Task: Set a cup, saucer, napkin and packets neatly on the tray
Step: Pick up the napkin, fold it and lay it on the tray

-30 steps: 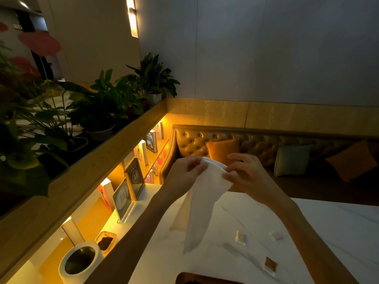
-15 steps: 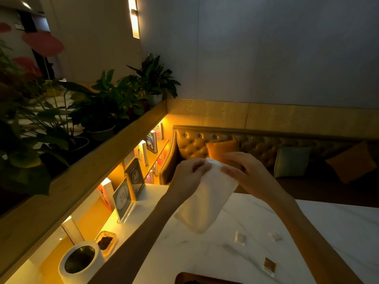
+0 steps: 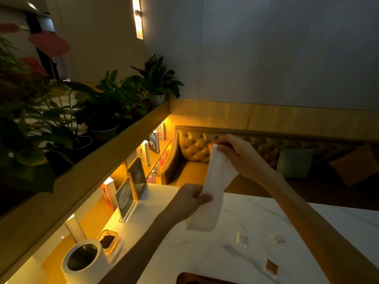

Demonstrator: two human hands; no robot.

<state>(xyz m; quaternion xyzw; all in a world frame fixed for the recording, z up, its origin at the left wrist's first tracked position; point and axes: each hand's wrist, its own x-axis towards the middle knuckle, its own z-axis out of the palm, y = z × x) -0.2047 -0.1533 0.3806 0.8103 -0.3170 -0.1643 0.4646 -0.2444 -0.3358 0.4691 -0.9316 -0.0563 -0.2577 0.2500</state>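
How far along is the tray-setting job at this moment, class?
Done: nothing shows as set on the tray, though only its edge is in view. In hand: the napkin is held up between the left hand and right hand, apparently being folded. Left: three packets lie loose on the table; no cup or saucer shows.
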